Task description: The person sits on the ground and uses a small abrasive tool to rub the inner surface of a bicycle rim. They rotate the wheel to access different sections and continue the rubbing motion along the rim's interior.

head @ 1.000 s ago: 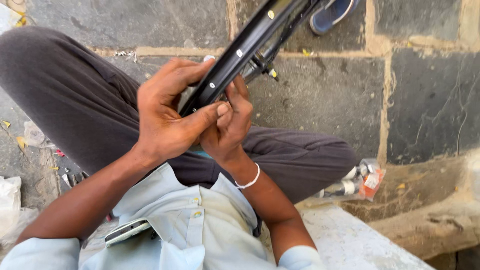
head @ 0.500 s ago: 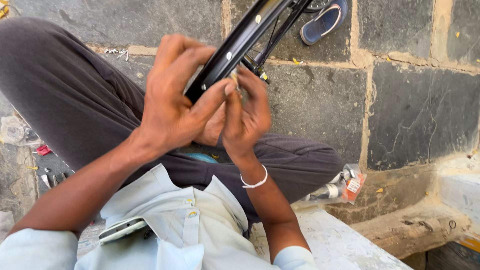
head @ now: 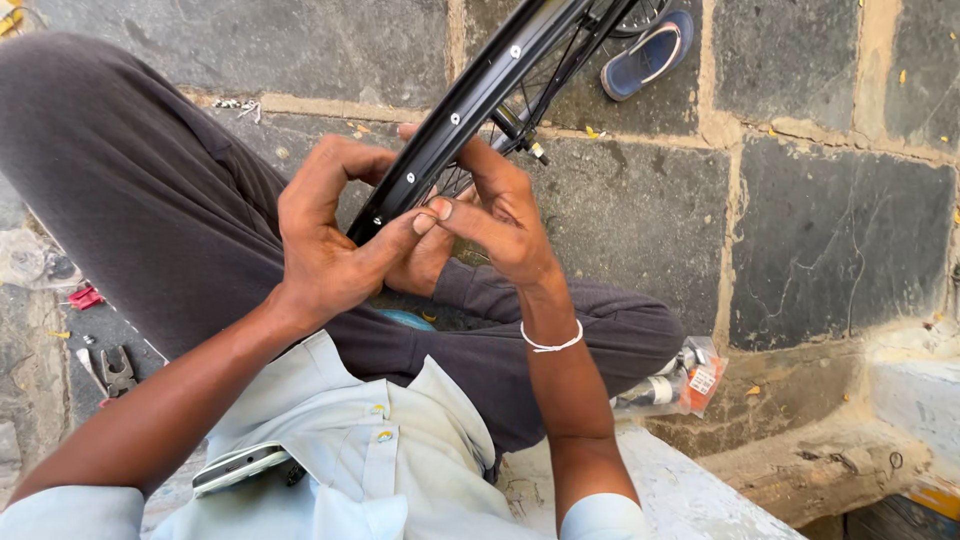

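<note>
Stone paving (head: 830, 230) | black bicycle rim (head: 470, 105), silver-dotted | both hands' grip

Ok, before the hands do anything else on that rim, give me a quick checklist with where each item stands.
1. Left hand gripping the rim: ok, fingers wrapped over it.
2. Right hand on the rim: ok, fingertips meet the left thumb at its edge.
3. Rim steady: ok, braced over the lap.
4. Spokes clear of fingers: cannot tell, the hands hide them.
5. Pliers within reach: ok, on the ground at the left.
6. Phone secure in the shirt pocket: not ok, it sticks out.
</note>
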